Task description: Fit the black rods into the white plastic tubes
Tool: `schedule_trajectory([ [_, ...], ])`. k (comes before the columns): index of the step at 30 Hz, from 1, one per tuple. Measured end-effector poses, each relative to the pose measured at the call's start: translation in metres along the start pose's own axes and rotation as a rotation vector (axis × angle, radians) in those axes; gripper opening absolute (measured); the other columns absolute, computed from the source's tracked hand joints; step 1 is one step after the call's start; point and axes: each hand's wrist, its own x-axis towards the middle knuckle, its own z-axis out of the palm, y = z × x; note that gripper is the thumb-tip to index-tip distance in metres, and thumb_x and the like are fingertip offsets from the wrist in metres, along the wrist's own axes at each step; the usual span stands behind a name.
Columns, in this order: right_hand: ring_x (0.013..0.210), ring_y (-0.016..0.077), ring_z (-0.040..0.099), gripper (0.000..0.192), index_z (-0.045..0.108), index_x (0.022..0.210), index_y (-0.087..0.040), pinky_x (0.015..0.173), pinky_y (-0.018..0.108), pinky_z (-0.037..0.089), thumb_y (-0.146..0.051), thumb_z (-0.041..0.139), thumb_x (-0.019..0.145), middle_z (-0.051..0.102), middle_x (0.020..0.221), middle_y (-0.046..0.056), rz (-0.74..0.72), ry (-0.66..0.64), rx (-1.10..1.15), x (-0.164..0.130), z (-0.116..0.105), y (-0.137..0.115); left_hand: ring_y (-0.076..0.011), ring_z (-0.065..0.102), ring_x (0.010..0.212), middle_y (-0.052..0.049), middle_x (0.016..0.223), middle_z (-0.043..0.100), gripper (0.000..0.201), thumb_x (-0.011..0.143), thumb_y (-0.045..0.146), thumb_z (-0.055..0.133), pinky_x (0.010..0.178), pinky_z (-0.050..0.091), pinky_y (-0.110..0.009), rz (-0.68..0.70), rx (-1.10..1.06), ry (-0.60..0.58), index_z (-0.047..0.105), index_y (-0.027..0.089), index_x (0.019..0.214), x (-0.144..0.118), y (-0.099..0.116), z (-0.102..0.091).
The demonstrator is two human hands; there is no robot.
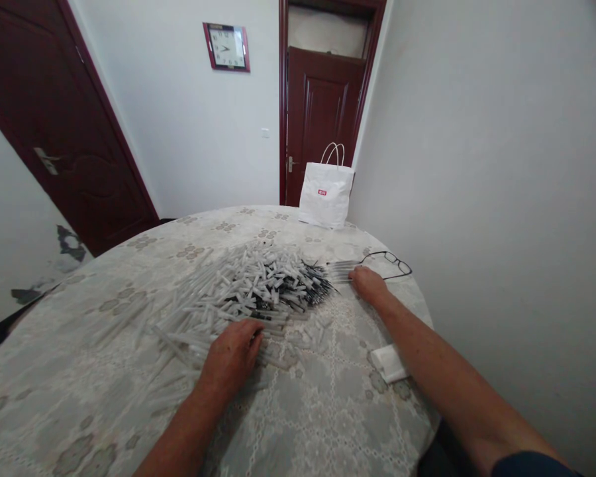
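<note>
A large heap of loose pen parts lies on the table: clear tubes (179, 308), short whitish caps (258, 268) and dark, thin-tipped pieces (314, 286). At the heap's near edge is my left hand (234, 350), fingers curled together close to some tubes; what they grip is hidden. My right hand (370, 285) reaches to the right of the heap. Its closed fingertips touch the right end of a neat row of slim pens (342, 270); whether a pen is between them is too small to make out.
Eyeglasses (397, 262) lie just beyond my right hand. A folded white packet (389, 364) sits under my right forearm. At the back of the round table stands a white paper bag (326, 195). Patterned cloth (322, 411) covers the table, and a wall (487, 165) rises on the right.
</note>
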Motion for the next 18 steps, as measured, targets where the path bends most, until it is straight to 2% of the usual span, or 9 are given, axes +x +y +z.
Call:
schedule_trajectory([
  [9, 0.109, 0.0237, 0.063, 0.031, 0.067, 0.115, -0.016, 0.084, 0.029, 0.046, -0.018, 0.040, 0.100, 0.066, 0.116, 0.015, 0.095, 0.027, 0.015, -0.004, -0.003, -0.010, -0.0265, 0.062, 0.103, -0.011, 0.106, 0.071, 0.025, 0.091, 0.019, 0.051, 0.090, 0.047, -0.038, 0.037, 0.029, -0.051, 0.070, 0.020, 0.107, -0.002, 0.005, -0.007],
  [14, 0.104, 0.0266, 0.066, 0.031, 0.071, 0.112, -0.016, 0.083, 0.033, 0.046, -0.019, 0.044, 0.098, 0.069, 0.111, 0.019, 0.104, 0.008, 0.039, -0.010, -0.028, -0.013, -0.0267, 0.060, 0.103, -0.011, 0.107, 0.070, 0.027, 0.087, 0.014, 0.056, 0.092, 0.045, -0.038, 0.054, 0.062, -0.088, 0.072, 0.021, 0.108, -0.002, 0.008, -0.010],
  [18, 0.099, 0.0239, 0.068, 0.022, 0.075, 0.104, -0.022, 0.081, 0.029, 0.045, -0.023, 0.058, 0.091, 0.074, 0.105, 0.012, -0.004, -0.028, 0.092, -0.022, -0.055, -0.027, -0.0270, 0.059, 0.101, -0.012, 0.103, 0.070, 0.029, 0.089, 0.012, 0.051, 0.091, 0.044, -0.038, 0.059, 0.104, -0.097, 0.072, 0.020, 0.108, -0.002, 0.009, -0.011],
])
